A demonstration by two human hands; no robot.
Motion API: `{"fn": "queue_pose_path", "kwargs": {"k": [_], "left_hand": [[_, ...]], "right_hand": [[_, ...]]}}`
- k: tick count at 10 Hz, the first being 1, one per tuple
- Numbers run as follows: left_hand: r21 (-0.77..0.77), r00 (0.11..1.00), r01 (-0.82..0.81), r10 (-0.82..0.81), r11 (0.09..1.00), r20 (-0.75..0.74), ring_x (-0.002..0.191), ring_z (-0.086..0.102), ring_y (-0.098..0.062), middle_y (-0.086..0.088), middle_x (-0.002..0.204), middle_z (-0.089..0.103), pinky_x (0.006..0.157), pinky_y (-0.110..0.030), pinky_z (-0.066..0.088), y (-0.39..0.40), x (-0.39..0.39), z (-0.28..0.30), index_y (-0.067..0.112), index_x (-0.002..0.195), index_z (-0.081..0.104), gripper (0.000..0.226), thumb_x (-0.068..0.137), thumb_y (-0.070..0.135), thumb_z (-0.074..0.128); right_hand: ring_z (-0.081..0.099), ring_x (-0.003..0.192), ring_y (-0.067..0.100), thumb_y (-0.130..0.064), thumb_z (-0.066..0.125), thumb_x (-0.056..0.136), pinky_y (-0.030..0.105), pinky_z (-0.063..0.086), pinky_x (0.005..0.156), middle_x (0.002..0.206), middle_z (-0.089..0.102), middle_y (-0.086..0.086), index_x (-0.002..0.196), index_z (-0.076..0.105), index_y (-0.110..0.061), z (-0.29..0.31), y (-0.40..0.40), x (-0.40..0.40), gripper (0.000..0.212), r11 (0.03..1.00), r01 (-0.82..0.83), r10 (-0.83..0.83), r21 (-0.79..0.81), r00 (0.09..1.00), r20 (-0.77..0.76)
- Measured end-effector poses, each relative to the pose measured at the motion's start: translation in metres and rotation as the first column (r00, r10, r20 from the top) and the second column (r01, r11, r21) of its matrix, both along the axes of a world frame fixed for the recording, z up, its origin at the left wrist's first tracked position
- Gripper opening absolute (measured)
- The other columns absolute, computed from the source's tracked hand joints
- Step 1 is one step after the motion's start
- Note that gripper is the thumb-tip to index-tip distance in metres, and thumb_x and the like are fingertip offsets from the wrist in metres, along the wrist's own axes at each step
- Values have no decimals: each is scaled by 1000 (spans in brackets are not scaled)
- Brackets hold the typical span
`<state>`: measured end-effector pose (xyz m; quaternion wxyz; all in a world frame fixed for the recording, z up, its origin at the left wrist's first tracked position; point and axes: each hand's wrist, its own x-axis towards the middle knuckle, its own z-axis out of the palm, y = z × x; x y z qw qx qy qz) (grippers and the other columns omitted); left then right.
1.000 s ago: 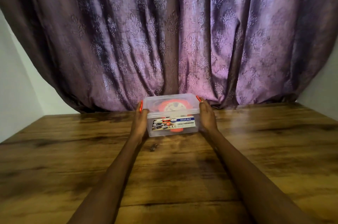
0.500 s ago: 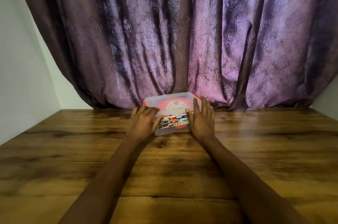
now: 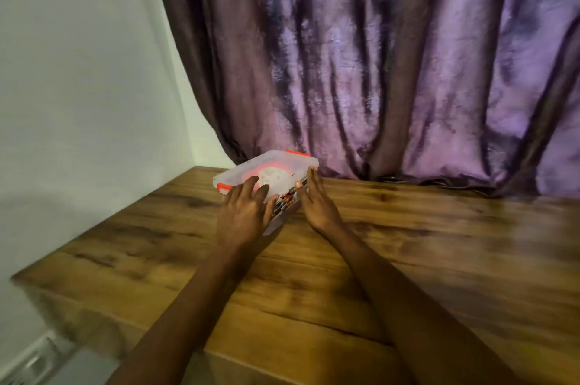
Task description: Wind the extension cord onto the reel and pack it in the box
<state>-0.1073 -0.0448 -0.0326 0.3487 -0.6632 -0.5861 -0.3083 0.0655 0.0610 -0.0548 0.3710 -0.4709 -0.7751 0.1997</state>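
A wooden table (image 3: 408, 243) stands against a purple curtain (image 3: 376, 70), with a pale wall (image 3: 78, 70) at the left side. The picture is a little blurred.

The box (image 3: 266, 171) is the landmark here. It is a clear plastic container with a closed lid and orange clips, and it sits on the table close to the curtain's hem, toward the table's far left corner. Through the lid an orange round shape with a pale centre shows, which I take to be the reel (image 3: 272, 175) with the cord on it; the cord itself cannot be made out.

The left hand (image 3: 243, 216) lies at the near left side of the box, fingers spread and nearly straight, the tips resting on the lid. The right hand (image 3: 317, 204) stands at the near right side of the box, palm turned to it, fingers straight and against its wall. So both hands are flat and unclenched, apart from each other, with the box's near corner between them; neither one is curled round it.

The box is turned at an angle: its long axis runs from near left to far right, and one corner points toward the person. It lies straight ahead of both hands. Both are equally near, I think. The packing looks finished, so any coming move is probably only a push or a release.
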Motion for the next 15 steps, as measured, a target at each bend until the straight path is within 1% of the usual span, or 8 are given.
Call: {"fn": "queue_pose_path", "kwargs": {"k": [2, 5, 8, 10, 12, 13, 14, 15], "left_hand": [[10, 994, -109, 109, 994, 25, 102, 63, -31, -11, 110, 71, 93, -42, 48, -24, -84, -5, 7, 116, 67, 38, 99, 35, 48], [-87, 932, -358, 362, 930, 33, 116, 60, -31, -9, 121, 68, 99, -42, 47, -51, -183, -7, 12, 126, 64, 47, 103, 42, 36], [-57, 902, -430, 432, 901, 20, 107, 64, -31, -9, 114, 72, 87, -39, 53, -60, -229, 1, 12, 124, 66, 42, 100, 39, 45], [-57, 905, -421, 424, 905, 41, 106, 64, -26, -5, 114, 72, 82, -36, 54, -63, -245, 1, 19, 125, 66, 42, 98, 43, 44], [-75, 891, -429, 435, 900, 131, 107, 63, -27, -8, 114, 71, 89, -38, 51, -57, -241, 0, 17, 119, 69, 46, 96, 43, 40], [-158, 856, -483, 503, 861, 121, 118, 56, -37, -13, 123, 66, 101, -48, 45, -51, -225, 6, 17, 128, 62, 52, 91, 46, 40], [-165, 874, -453, 473, 876, 110, 137, 40, -41, -15, 143, 52, 116, -57, 25, -34, -199, 11, 14, 139, 51, 54, 93, 41, 48], [-222, 919, -305, 347, 926, 188, 144, 33, -31, -8, 150, 45, 121, -48, 16, -15, -166, 23, 18, 142, 48, 57, 98, 45, 25]], "right_hand": [[13, 151, 22, -64, 26, 98, 44, 22, 119, 165, -7, -9, 156, -5, -34, 9, -6, -94, 72, 976, -198, 198, -94, 980, -10], [6, 152, 16, -68, 18, 97, 45, 14, 122, 164, -4, -13, 156, -3, -34, 25, -6, -203, 72, 930, -340, 358, -139, 925, 131], [4, 152, 27, -67, 16, 97, 54, 14, 120, 165, -6, -11, 155, -8, -36, 28, -4, -269, 70, 905, -390, 418, -168, 889, 187], [8, 151, 29, -64, 15, 99, 55, 16, 119, 165, -3, -6, 153, -14, -37, 24, -1, -276, 68, 901, -415, 433, -123, 875, 217], [10, 151, 29, -61, 18, 100, 55, 17, 119, 165, 1, -7, 153, -12, -41, 30, -1, -267, 64, 899, -424, 437, -110, 865, 244], [13, 151, 29, -66, 22, 98, 57, 21, 117, 165, 6, -5, 152, -12, -45, 36, 0, -247, 67, 898, -428, 439, -101, 865, 243], [13, 151, 22, -69, 24, 96, 52, 20, 119, 165, 3, -10, 152, -10, -45, 44, 8, -213, 70, 899, -437, 430, -32, 866, 254], [14, 150, 19, -62, 26, 99, 45, 15, 120, 165, 5, -8, 155, -4, -39, 48, 19, -173, 67, 927, -374, 345, 29, 881, 324]]}}
